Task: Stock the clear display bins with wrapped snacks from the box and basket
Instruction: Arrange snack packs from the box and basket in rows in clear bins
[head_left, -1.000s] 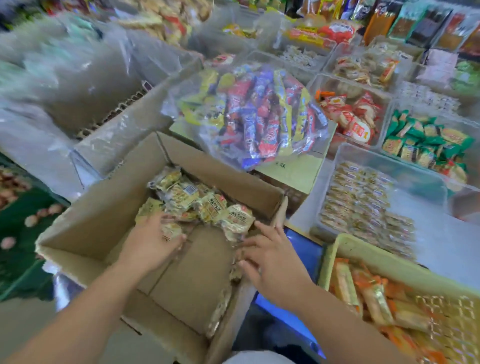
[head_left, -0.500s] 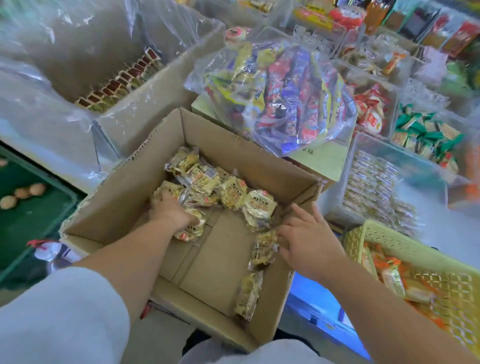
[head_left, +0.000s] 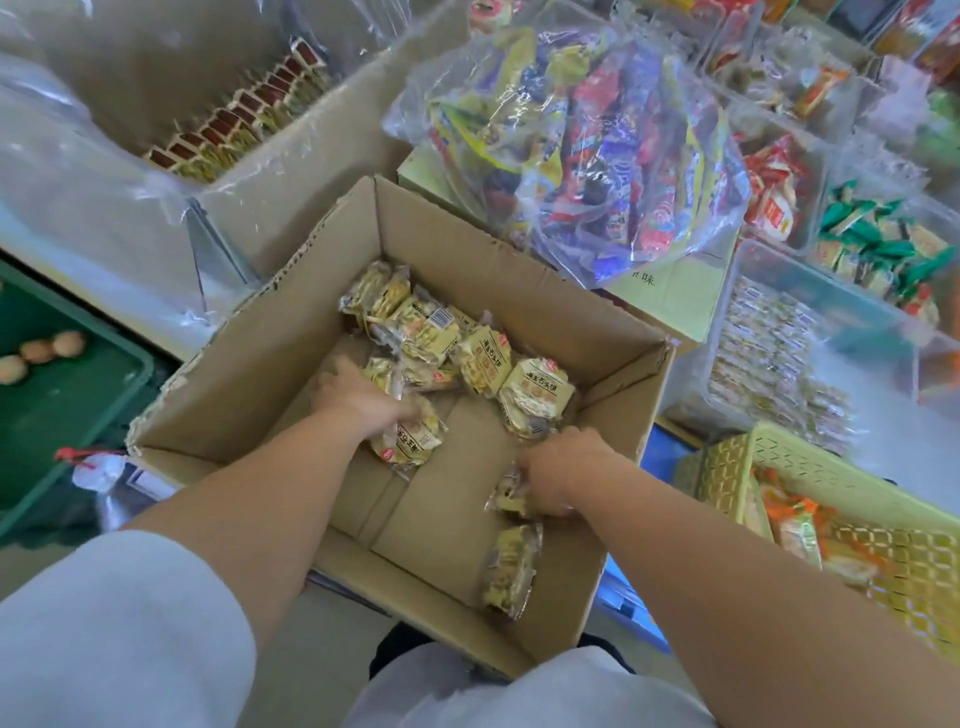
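Down inside the open cardboard box (head_left: 249, 374), both bare forearms reach forward from white sleeves, each hand turned palm down over the bottom flaps. Fingers of the left hand (head_left: 363, 402) are curled onto a yellow pack (head_left: 413, 444), gripping it so its printed face pokes out just below the knuckles; the hand itself is blurred. Fingers of the right hand (head_left: 558, 470) are bent down around a second pack (head_left: 509, 496), which shows only at their tips. Just beyond the left fingertips lies a loose pile (head_left: 485, 358) of about six more wrapped snacks of the same yellow kind, against the far wall. Behind the right fingers, toward the wrist, one lone pack (head_left: 511, 569) leans on the box's near right wall. That makes roughly nine packs in the box, two of them in hand. Well to the right of the right fingers stand one yellow basket (head_left: 810, 462) holding orange packs and, beyond it, a clear bin (head_left: 841, 317) part-filled with small wrapped snacks.
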